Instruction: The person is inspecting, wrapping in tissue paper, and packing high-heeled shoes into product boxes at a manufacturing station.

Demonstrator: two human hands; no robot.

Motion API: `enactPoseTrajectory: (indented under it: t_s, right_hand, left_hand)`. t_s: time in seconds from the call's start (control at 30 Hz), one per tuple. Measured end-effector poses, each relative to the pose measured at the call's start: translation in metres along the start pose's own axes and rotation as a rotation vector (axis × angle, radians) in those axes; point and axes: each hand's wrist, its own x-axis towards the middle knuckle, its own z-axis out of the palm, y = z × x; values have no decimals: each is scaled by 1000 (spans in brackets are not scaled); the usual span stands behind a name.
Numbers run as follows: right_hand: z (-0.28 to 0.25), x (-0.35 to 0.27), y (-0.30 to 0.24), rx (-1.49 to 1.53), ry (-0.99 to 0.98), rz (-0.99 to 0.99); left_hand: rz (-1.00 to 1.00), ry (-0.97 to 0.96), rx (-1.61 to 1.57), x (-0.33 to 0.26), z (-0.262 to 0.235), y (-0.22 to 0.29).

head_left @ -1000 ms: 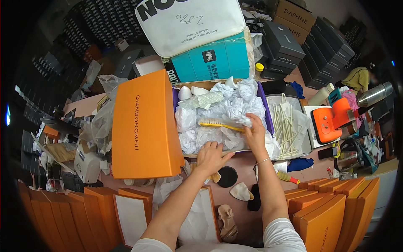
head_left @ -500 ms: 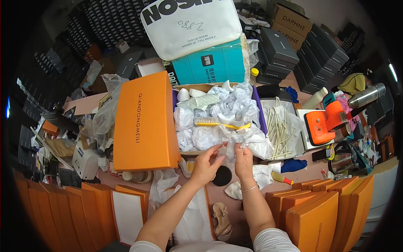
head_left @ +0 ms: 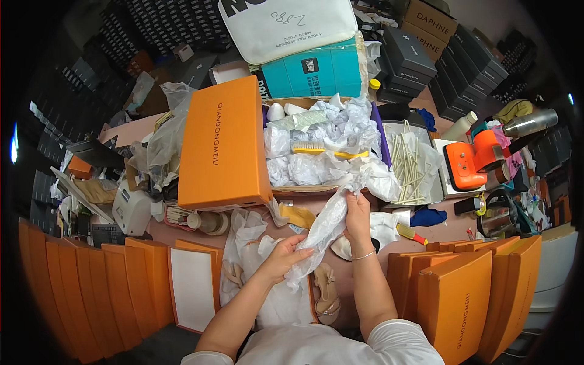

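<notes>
A crumpled strip of white tissue paper [head_left: 325,230] stretches slantwise between my hands. My right hand [head_left: 358,214] pinches its upper end near the front of the carton. Lower and to the left, my left hand [head_left: 288,258] has its thumb and fingers closed on the other end. Behind them stands a carton full of crumpled white paper [head_left: 307,169], with a yellow-handled brush [head_left: 328,150] lying on top. Below the hands, a beige strappy sandal [head_left: 327,293] lies beside an open shoe box lined with white paper [head_left: 281,311]. Another sandal [head_left: 232,274] shows partly at the box's left.
An orange shoe box [head_left: 224,143] stands left of the carton. Rows of orange boxes [head_left: 115,286] line the left, and more orange boxes [head_left: 453,298] the right. Right of the carton are a tray of white sticks [head_left: 409,164], an orange device [head_left: 465,165] and a yellow-and-red-handled brush [head_left: 412,234].
The tissue paper is now drawn out long between both hands. My left hand has moved down, my right hand slightly up. The whole view has shifted a little.
</notes>
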Motion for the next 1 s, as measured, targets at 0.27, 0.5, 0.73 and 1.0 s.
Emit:
enactPoseTrajectory:
  t_s: [0.27, 0.5, 0.73, 1.0]
  right_hand:
    - [-7, -6, -27, 45, -1, 91]
    - [64, -36, -32, -95, -517, 305]
    - [31, 71, -80, -1042, -158, -442]
    - [-25, 131, -66, -1027, 152, -478]
  left_hand:
    - [-223, -20, 599, -92, -69, -10]
    - [181, -185, 287, -23, -31, 11]
    - [-106, 69, 31, -31, -26, -23]
    - [-20, 74, 156, 14, -13, -55]
